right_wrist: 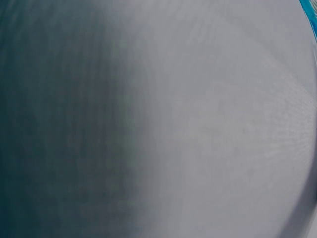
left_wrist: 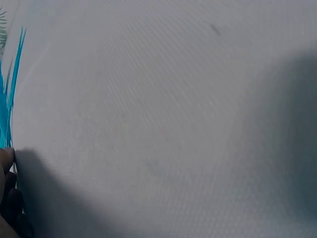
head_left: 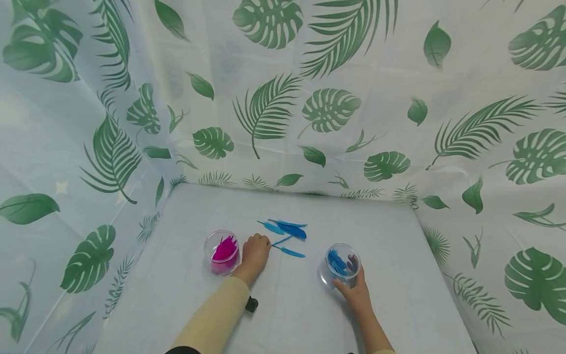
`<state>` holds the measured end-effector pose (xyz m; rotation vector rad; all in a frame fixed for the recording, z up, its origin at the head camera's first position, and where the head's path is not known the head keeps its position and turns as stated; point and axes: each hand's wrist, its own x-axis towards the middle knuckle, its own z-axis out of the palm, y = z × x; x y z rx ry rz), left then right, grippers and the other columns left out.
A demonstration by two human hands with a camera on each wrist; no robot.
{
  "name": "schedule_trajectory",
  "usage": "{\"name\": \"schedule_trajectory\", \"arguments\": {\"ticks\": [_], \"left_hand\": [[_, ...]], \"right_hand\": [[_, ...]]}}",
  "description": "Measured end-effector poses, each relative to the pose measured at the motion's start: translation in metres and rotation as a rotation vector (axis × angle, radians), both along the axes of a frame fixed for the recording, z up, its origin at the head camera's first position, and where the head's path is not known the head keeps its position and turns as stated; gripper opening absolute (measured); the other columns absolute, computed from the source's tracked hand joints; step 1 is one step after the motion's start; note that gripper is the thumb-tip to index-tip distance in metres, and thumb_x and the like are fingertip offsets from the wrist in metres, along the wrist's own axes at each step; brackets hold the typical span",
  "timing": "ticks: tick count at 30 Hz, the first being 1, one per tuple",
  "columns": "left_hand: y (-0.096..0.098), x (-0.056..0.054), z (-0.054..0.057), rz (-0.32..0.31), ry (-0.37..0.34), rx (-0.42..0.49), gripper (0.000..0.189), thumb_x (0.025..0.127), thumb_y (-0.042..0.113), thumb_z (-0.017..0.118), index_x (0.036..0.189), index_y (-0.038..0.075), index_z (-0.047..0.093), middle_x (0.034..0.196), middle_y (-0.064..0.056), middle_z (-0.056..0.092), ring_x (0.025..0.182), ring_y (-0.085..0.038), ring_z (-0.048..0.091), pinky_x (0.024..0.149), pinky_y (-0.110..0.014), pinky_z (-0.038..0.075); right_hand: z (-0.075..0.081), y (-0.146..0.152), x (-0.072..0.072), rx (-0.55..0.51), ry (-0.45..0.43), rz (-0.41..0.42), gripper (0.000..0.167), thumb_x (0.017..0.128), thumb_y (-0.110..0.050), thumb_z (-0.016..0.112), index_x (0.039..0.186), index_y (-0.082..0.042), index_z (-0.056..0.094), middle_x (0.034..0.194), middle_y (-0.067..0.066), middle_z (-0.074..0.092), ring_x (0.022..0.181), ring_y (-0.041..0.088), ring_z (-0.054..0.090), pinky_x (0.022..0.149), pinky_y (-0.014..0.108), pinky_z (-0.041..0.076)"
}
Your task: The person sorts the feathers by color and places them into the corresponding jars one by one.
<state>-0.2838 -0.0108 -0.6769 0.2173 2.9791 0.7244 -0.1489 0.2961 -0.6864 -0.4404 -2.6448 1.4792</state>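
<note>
My left hand (head_left: 255, 253) is on the white table just right of a clear cup (head_left: 206, 252) of pink feathers (head_left: 224, 250). Its fingertips pinch the quill ends of blue feathers (head_left: 292, 252), whose vanes point to the right. In the left wrist view, blue feathers (left_wrist: 15, 82) rise from the fingers at the left edge. My right hand (head_left: 359, 293) holds a second clear cup (head_left: 325, 275), fingers round its far right side and thumb at the near side. Blue feathers (head_left: 337, 262) lie inside that cup. The right wrist view shows mostly blurred table and a sliver of blue (right_wrist: 311, 15).
More blue feathers (head_left: 291, 230) lie loose on the table (head_left: 367, 216) beyond my left hand. A small black object (head_left: 251, 304) shows beside the left sleeve (head_left: 216, 314). Leaf-printed sheets (head_left: 283, 123) hang behind the table and along both sides.
</note>
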Motion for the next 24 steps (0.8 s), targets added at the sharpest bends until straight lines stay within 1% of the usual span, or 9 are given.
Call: {"name": "schedule_trajectory", "arguments": {"ticks": [3, 8, 14, 17, 20, 24], "left_hand": [[0.0, -0.002, 0.001, -0.023, 0.011, -0.006, 0.012, 0.096, 0.023, 0.063, 0.097, 0.012, 0.068, 0.1, -0.007, 0.061, 0.095, -0.025, 0.057, 0.083, -0.042, 0.05], [0.0, -0.003, 0.002, -0.074, 0.05, -0.066, 0.011, 0.091, 0.018, 0.065, 0.095, 0.009, 0.069, 0.095, -0.008, 0.06, 0.091, -0.027, 0.058, 0.077, -0.045, 0.052], [0.0, -0.006, 0.002, -0.125, 0.072, -0.122, 0.01, 0.09, 0.013, 0.065, 0.09, 0.004, 0.067, 0.09, -0.01, 0.057, 0.084, -0.027, 0.056, 0.072, -0.045, 0.053], [-0.001, -0.008, 0.003, -0.152, 0.064, -0.139, 0.012, 0.089, 0.013, 0.064, 0.089, 0.002, 0.067, 0.087, -0.011, 0.057, 0.081, -0.027, 0.056, 0.071, -0.044, 0.053], [-0.004, -0.009, 0.003, -0.173, 0.033, -0.141, 0.013, 0.091, 0.015, 0.063, 0.094, 0.003, 0.067, 0.088, -0.009, 0.058, 0.083, -0.025, 0.057, 0.074, -0.042, 0.053], [-0.01, -0.012, 0.005, -0.17, -0.008, -0.066, 0.014, 0.091, 0.017, 0.064, 0.1, 0.007, 0.065, 0.092, -0.007, 0.062, 0.087, -0.023, 0.059, 0.082, -0.039, 0.055]], "right_hand": [[-0.001, 0.0, -0.001, 0.005, 0.003, -0.003, 0.107, 0.079, -0.044, 0.08, 0.158, -0.035, 0.009, 0.165, 0.006, 0.023, 0.153, 0.036, 0.015, 0.119, 0.068, 0.011], [0.0, 0.0, 0.0, 0.003, 0.001, -0.005, 0.107, 0.079, -0.043, 0.081, 0.159, -0.034, 0.009, 0.165, 0.008, 0.023, 0.153, 0.037, 0.015, 0.118, 0.068, 0.011], [-0.001, 0.0, 0.0, -0.001, -0.003, -0.002, 0.107, 0.079, -0.044, 0.08, 0.159, -0.033, 0.009, 0.165, 0.008, 0.023, 0.153, 0.037, 0.015, 0.119, 0.067, 0.011], [-0.002, 0.001, 0.0, -0.005, -0.001, 0.001, 0.107, 0.079, -0.044, 0.08, 0.158, -0.034, 0.009, 0.165, 0.007, 0.024, 0.153, 0.036, 0.015, 0.119, 0.067, 0.01], [-0.003, 0.002, 0.0, -0.011, 0.003, 0.005, 0.106, 0.08, -0.044, 0.08, 0.158, -0.036, 0.009, 0.165, 0.006, 0.024, 0.153, 0.036, 0.015, 0.119, 0.067, 0.01], [-0.004, 0.002, 0.0, -0.003, 0.001, 0.003, 0.106, 0.08, -0.045, 0.08, 0.158, -0.037, 0.009, 0.165, 0.006, 0.023, 0.153, 0.036, 0.014, 0.119, 0.067, 0.01]]}}
